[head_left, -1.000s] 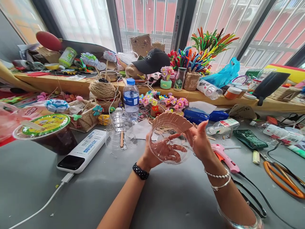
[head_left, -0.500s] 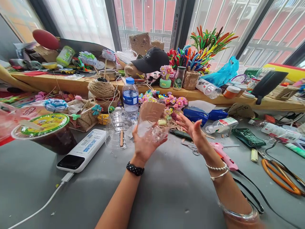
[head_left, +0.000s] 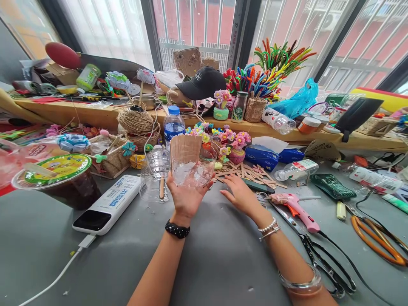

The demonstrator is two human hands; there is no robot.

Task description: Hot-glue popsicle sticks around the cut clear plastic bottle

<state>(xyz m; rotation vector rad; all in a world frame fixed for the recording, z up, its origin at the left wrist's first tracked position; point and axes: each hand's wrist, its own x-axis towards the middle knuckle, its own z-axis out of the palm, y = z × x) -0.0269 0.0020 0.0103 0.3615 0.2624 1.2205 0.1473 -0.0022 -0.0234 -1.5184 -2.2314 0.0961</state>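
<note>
My left hand (head_left: 185,195) is raised above the grey table (head_left: 223,259), fingers cupped round a clear plastic bottle bottom (head_left: 191,163) with a row of wooden craft sticks glued along its far side. Flat on the table just to its right lies my right hand (head_left: 239,193), fingers stretched toward a pile of loose wooden craft sticks (head_left: 247,172); it holds nothing. Left of the raised piece stands the cut clear top half of a bottle (head_left: 156,174) with one stick inside.
A pink glue gun (head_left: 295,205), small scissors (head_left: 264,196), large black shears (head_left: 321,263) and orange scissors (head_left: 376,238) lie to the right. A white power bank (head_left: 108,204) with cable, a sealed drink cup (head_left: 60,174), a water bottle (head_left: 174,125) and twine (head_left: 137,119) crowd the left.
My right hand let go of the bottle piece and dropped to the table near the sticks. My left hand alone turned the piece upright and shifted it left.
</note>
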